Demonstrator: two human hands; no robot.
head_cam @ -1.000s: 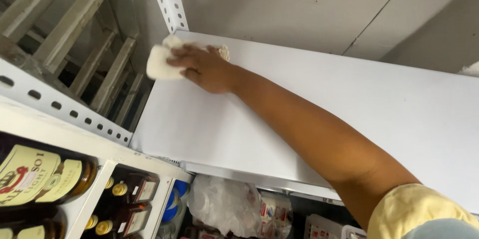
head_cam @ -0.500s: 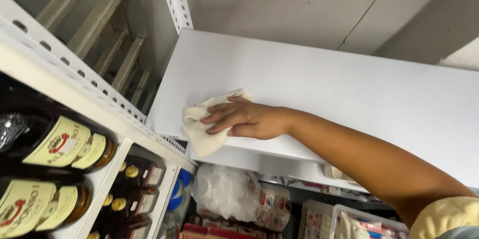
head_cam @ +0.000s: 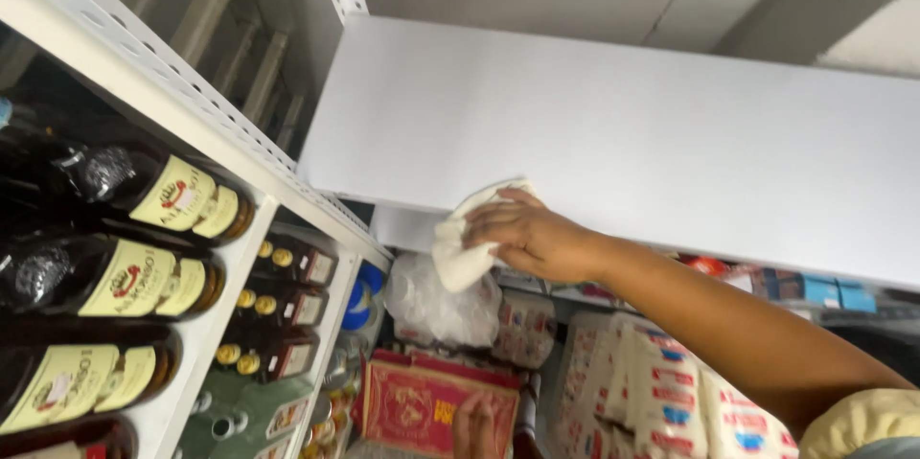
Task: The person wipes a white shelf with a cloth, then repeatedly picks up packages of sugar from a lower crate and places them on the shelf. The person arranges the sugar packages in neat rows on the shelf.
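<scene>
Our right hand [head_cam: 532, 239] has its fingers [head_cam: 489, 224] curled tight around one white cloth [head_cam: 462, 246]. The cloth is bunched up and pressed on the front edge of the white shelf [head_cam: 613, 124], near its left end. Part of the cloth hangs down below the edge. Our arm goes from the hand down to the bottom right corner, where a bit of yellow sleeve [head_cam: 858, 425] is cut off by the picture.

Our left hand [head_cam: 474, 425] is low down at the bottom edge. We see only its top part. It touches one red box [head_cam: 422, 406] with gold patterns. We cannot tell if its fingers are open or closed.

Just under the cloth is one crumpled clear bag [head_cam: 443, 301]. To the right of the red box stand white packs [head_cam: 661, 392] with red and blue marks. We count about four, but they overlap and some are cut off, so we are not sure.

On the left is a white rack [head_cam: 182, 85] with holes along its rail. In it lie dark bottles [head_cam: 144, 277] with cream labels. We count four big ones, and the lowest is mostly cut off. Further in are smaller bottles with gold caps [head_cam: 259, 304]. We see about six caps, but it is dark there and hard to count. One round blue thing [head_cam: 362, 298] sits behind them, and we cannot make out what it is.
</scene>
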